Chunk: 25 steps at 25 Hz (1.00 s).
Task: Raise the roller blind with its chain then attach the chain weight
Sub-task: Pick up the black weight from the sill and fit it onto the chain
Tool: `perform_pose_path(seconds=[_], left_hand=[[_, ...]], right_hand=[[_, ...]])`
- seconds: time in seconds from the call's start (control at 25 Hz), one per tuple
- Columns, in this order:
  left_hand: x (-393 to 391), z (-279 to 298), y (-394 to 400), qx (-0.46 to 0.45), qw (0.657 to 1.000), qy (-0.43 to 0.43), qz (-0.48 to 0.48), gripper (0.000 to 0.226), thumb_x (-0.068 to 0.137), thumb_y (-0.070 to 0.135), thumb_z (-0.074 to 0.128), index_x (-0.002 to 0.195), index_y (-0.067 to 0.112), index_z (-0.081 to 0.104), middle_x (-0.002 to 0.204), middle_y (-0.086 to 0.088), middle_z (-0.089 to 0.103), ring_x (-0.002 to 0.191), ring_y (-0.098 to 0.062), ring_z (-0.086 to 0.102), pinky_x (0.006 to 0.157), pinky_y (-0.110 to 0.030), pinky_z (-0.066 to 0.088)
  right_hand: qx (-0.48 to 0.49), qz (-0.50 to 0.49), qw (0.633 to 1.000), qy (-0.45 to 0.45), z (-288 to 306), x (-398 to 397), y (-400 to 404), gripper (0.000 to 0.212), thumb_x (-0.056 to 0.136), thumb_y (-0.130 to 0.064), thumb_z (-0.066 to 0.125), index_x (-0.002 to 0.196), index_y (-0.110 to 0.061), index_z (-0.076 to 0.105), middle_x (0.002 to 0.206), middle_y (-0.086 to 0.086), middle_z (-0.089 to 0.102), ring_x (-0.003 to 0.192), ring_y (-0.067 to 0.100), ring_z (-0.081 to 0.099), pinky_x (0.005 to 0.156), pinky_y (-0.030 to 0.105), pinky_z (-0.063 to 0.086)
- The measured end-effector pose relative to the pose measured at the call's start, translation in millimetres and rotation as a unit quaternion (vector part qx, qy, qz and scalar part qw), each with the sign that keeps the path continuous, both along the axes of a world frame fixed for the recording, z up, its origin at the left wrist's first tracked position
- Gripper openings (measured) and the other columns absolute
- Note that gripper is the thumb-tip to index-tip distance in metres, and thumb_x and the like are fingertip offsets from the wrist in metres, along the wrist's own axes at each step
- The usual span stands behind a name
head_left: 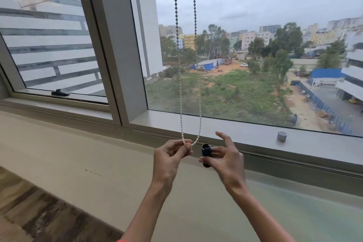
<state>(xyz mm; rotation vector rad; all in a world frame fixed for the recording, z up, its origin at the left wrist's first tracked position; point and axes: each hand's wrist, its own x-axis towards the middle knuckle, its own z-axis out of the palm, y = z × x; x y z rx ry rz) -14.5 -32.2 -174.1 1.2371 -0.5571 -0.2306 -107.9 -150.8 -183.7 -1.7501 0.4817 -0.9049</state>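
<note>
Fingers (187,146) of left hand (169,158) pinched narrow on bottom of bead chain (198,76) loop, thumb and forefinger closed on the lowest beads. Chain runs up in two strands to top edge of view, hanging in front of window glass (255,55). Right hand (225,160) just beside left, thumb and middle fingers clamped round dark cylindrical chain weight (206,155); forefinger lifted free, spread upward. Weight upright, open end up, near chain loop but apart from it. Both hands held over inner edge of window sill (314,143). Small grey cylindrical piece (281,136) stands on sill, toward right, well apart from hands. Black window latch (60,92) on left sash frame.
</note>
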Motion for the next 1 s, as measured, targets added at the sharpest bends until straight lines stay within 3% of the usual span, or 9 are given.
perform_pose_path(seconds=[0.2, 0.32, 0.52, 0.72, 0.88, 1.0], left_hand=[[-2.8, 0.5, 9.9, -0.010, 0.999, 0.008, -0.038, 0.011, 0.075, -0.003, 0.070, 0.086, 0.000, 0.073, 0.081, -0.013, 0.074, 0.068, -0.016, 0.070, 0.066, -0.021, 0.055], [-2.2, 0.4, 15.7, -0.015, 0.999, 0.004, -0.046, 0.010, 0.076, -0.003, 0.070, 0.086, -0.002, 0.072, 0.078, -0.015, 0.073, 0.062, -0.016, 0.068, 0.061, -0.022, 0.054], [2.2, -0.7, 27.1, -0.005, 0.999, -0.011, -0.043, 0.009, 0.076, 0.000, 0.072, 0.084, 0.002, 0.073, 0.090, -0.023, 0.072, 0.067, -0.018, 0.069, 0.067, -0.026, 0.056], [-1.1, 2.0, 32.4, 0.009, 0.998, -0.024, -0.050, 0.009, 0.075, 0.005, 0.074, 0.083, 0.008, 0.074, 0.090, -0.018, 0.073, 0.072, -0.025, 0.072, 0.071, -0.035, 0.059], [-5.5, 6.4, 33.7, 0.028, 0.998, -0.043, -0.019, 0.012, 0.074, 0.010, 0.076, 0.086, 0.010, 0.074, 0.085, -0.011, 0.074, 0.065, -0.014, 0.067, 0.057, -0.022, 0.051], [-4.9, 9.1, 33.0, 0.035, 0.997, -0.067, 0.002, 0.009, 0.074, 0.012, 0.076, 0.081, 0.017, 0.075, 0.088, -0.007, 0.072, 0.069, -0.011, 0.065, 0.054, -0.020, 0.046]], right_hand=[[0.009, -0.005, 1.000, -0.018, 2.5, 12.5, 29.5, 0.079, 0.062, 0.001, 0.082, 0.130, -0.018, 0.045, 0.079, 0.005, 0.073, 0.064, 0.012, 0.072, 0.058, 0.024, 0.059], [0.004, -0.017, 0.999, -0.028, 6.7, 13.7, 41.6, 0.079, 0.065, -0.004, 0.083, 0.131, -0.020, 0.044, 0.078, 0.002, 0.072, 0.063, 0.013, 0.072, 0.057, 0.023, 0.059], [0.016, -0.039, 0.999, -0.032, 6.5, 12.9, 57.0, 0.080, 0.062, -0.009, 0.085, 0.131, -0.020, 0.044, 0.082, 0.006, 0.074, 0.063, 0.009, 0.072, 0.056, 0.017, 0.056], [0.014, -0.033, 0.998, -0.047, 8.1, 14.9, 59.0, 0.077, 0.065, -0.015, 0.084, 0.131, -0.022, 0.045, 0.079, -0.002, 0.073, 0.068, 0.008, 0.072, 0.059, 0.024, 0.059], [0.011, -0.021, 0.998, -0.056, 12.4, 14.1, 57.3, 0.077, 0.064, -0.020, 0.084, 0.130, -0.025, 0.044, 0.080, -0.003, 0.073, 0.069, 0.009, 0.072, 0.064, 0.027, 0.060], [-0.003, -0.008, 0.998, -0.063, 14.3, 16.1, 53.7, 0.075, 0.065, -0.014, 0.084, 0.129, -0.024, 0.045, 0.079, -0.005, 0.073, 0.070, 0.007, 0.072, 0.062, 0.022, 0.058]])
